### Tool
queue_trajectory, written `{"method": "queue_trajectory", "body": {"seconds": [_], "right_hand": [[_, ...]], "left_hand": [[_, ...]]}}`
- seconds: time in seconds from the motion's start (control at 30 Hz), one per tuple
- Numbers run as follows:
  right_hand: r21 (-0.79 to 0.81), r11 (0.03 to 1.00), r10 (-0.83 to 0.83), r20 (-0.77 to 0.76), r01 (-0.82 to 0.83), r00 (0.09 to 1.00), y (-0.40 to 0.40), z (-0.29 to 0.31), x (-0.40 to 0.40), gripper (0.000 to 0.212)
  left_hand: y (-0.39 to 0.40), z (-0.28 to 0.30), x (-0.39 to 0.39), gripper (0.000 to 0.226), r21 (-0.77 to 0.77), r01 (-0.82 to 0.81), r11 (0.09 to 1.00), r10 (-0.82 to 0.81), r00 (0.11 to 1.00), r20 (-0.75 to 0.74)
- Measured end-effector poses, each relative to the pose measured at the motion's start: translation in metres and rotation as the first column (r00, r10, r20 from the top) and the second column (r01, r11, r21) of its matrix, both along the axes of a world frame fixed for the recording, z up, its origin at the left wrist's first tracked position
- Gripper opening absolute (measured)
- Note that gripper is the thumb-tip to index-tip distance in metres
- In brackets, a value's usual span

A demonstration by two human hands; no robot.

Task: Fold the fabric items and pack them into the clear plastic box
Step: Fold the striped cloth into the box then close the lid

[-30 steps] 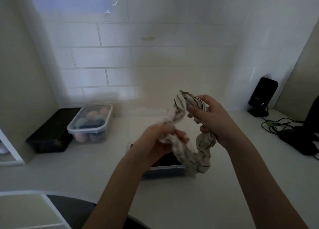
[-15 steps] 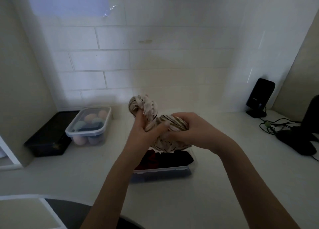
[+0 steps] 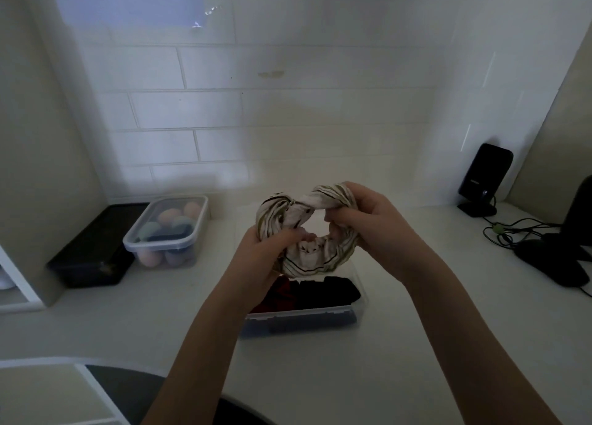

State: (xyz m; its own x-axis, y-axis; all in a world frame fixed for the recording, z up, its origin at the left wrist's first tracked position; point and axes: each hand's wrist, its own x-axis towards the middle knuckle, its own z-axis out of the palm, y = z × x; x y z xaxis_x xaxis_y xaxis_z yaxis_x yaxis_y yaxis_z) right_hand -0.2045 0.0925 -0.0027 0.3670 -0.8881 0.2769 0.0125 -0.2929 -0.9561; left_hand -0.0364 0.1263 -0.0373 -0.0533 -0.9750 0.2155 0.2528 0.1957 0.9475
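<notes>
Cloth (image 3: 307,254) is bunched into a loose ring, cream with dark stripes, held in the air directly above the clear box (image 3: 301,317), which sits on the table (image 3: 400,344). Your left hand (image 3: 266,251) has its fingers closed on the ring's lower left side; your right hand (image 3: 368,229) has its fingers clamped on the upper right of the ring. Dark red and black fabric already lies in the box, filling the near part as far as you can see. To finish this fold well, I'd say bring both hands together so the ring collapses flat into a compact pad, keeping the loose edges tucked inside your grip. Then lower it straight into the box and press it behind the dark pieces, where there seems to be room, though your hands hide that part. Hold on until it sits below the rim, or it may spring open
</notes>
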Motion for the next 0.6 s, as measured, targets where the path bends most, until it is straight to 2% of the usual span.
{"method": "queue_trajectory", "body": {"seconds": [0.07, 0.13, 0.23, 0.3, 0.37, 0.4, 0.5, 0.6], "right_hand": [[0.08, 0.997, -0.006, 0.016, 0.004, 1.0, -0.002, -0.005, 0.003, 0.019], [0.123, 0.992, 0.005, -0.051, 0.001, 0.999, -0.005, -0.014, 0.009, 0.023], [0.235, 0.965, 0.149, -0.126, -0.116, 0.981, -0.001, -0.021, 0.019, 0.028], [0.297, 0.933, 0.239, -0.088, -0.203, 0.967, 0.002, -0.021, 0.022, 0.027], [0.304, 0.923, 0.251, -0.018, -0.234, 0.968, 0.001, -0.02, 0.021, 0.028], [0.32, 0.912, 0.258, 0.035, -0.256, 0.965, -0.001, -0.019, 0.02, 0.03], [0.384, 0.864, 0.269, 0.193, -0.325, 0.944, -0.005, -0.014, 0.014, 0.024], [0.428, 0.87, 0.171, 0.207, -0.246, 0.963, -0.011, -0.012, 0.005, 0.02]], "left_hand": [[0.001, 0.001, -0.001, 0.017, -0.019, 0.048, 0.999, -0.049, 0.997, -0.064], [0.002, 0.003, -0.003, 0.018, -0.039, 0.06, 0.997, -0.063, 0.993, -0.098], [0.0, 0.004, -0.004, 0.001, 0.009, 0.073, 0.997, -0.07, 0.98, -0.189], [-0.002, 0.002, -0.001, 0.01, 0.047, 0.107, 0.993, -0.091, 0.961, -0.261], [-0.001, -0.001, 0.004, 0.007, 0.061, 0.153, 0.986, -0.132, 0.954, -0.268], [-0.001, -0.004, 0.006, 0.013, 0.053, 0.144, 0.988, -0.128, 0.963, -0.236], [-0.002, -0.008, 0.012, 0.02, 0.055, 0.05, 0.997, -0.04, 0.985, -0.166], [-0.006, -0.013, 0.02, 0.048, 0.041, -0.048, 0.998, 0.054, 0.988, -0.143]]}}
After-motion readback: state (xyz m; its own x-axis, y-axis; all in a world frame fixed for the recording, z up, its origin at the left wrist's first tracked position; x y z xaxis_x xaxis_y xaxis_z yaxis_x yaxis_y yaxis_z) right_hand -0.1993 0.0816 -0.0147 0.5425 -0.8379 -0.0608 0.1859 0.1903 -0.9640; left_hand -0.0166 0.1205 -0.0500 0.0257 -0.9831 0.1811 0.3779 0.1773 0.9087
